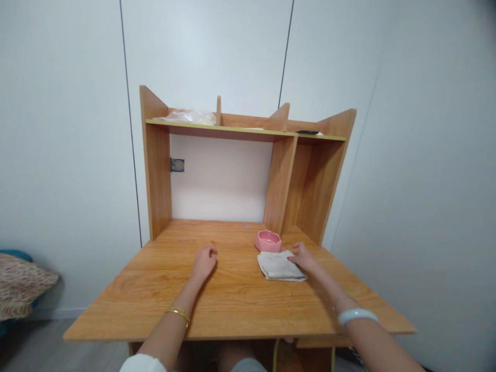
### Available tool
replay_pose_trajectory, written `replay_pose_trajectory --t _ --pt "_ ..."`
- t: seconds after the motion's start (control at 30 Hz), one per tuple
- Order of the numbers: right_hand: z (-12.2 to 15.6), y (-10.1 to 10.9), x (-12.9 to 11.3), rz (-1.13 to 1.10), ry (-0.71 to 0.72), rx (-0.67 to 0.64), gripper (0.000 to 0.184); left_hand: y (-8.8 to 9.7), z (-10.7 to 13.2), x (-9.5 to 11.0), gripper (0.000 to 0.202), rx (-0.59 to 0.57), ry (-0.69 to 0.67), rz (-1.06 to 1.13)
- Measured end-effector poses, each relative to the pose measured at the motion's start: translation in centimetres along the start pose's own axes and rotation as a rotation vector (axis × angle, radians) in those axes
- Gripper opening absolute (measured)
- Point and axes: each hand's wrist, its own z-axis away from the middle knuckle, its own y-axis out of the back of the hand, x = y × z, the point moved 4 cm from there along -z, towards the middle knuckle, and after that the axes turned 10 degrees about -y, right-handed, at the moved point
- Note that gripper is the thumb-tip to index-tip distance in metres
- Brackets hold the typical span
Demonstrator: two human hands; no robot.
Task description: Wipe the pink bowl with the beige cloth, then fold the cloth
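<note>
A folded light-grey cloth (pixel 279 266) lies flat on the desk, right of the middle. My right hand (pixel 304 258) is at its right edge, the thumb touching the top of the cloth and the index finger held apart from it. Just behind the cloth sits a pink angular ashtray (pixel 268 241). To the left, my left hand (pixel 205 261) rests near the desk top with its fingers loosely curled in, and I see nothing in them.
The wooden desk (pixel 228 305) carries a hutch with upright panels (pixel 282 181). On its upper shelf lie a clear plastic bag (pixel 189 117) and a flat dark item (pixel 307 132). A wall socket (pixel 177 165) shows inside the hutch. A patterned cloth (pixel 23 284) is at far left.
</note>
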Motion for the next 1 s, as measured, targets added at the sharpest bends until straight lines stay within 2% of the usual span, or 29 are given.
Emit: replay_pose_trajectory --t 0.1,0.17,0.2,0.3,0.4,0.47,0.57,0.73,1.0 --pt "1.6 -0.6 -2.7 0.093 0.031 0.113 0.039 0.2 0.5 0.4 0.030 0.020 -0.049 0.008" --pt "3.3 -1.7 -5.8 0.117 0.156 0.197 0.032 0.3 0.7 0.6 0.031 0.026 -0.091 0.003" --pt "4.2 -2.8 -7.6 0.110 0.264 0.192 0.030 0.4 0.8 0.7 0.032 0.026 -0.104 -0.006" --pt "6.9 -7.1 -11.9 0.108 0.465 0.066 0.025 0.1 1.0 0.7 0.034 -0.016 -0.103 -0.077" --pt "8.7 -11.4 -14.1 0.119 0.521 -0.078 0.034 -0.3 1.2 0.6 0.035 -0.073 -0.094 -0.165" --pt "9.2 -13.4 -14.4 0.141 0.506 -0.117 0.046 -0.4 1.3 0.7 0.035 -0.088 -0.090 -0.200" --pt "9.6 -14.7 -14.0 0.205 0.465 -0.167 0.053 -0.4 1.4 0.9 0.037 -0.107 -0.098 -0.230" --pt "9.7 -14.7 -13.6 0.296 0.432 -0.244 0.055 -0.8 1.5 1.2 0.041 -0.149 -0.135 -0.302" --pt "9.8 -14.7 -13.9 0.345 0.385 -0.255 0.057 -1.4 1.5 0.6 0.045 -0.183 -0.135 -0.408"
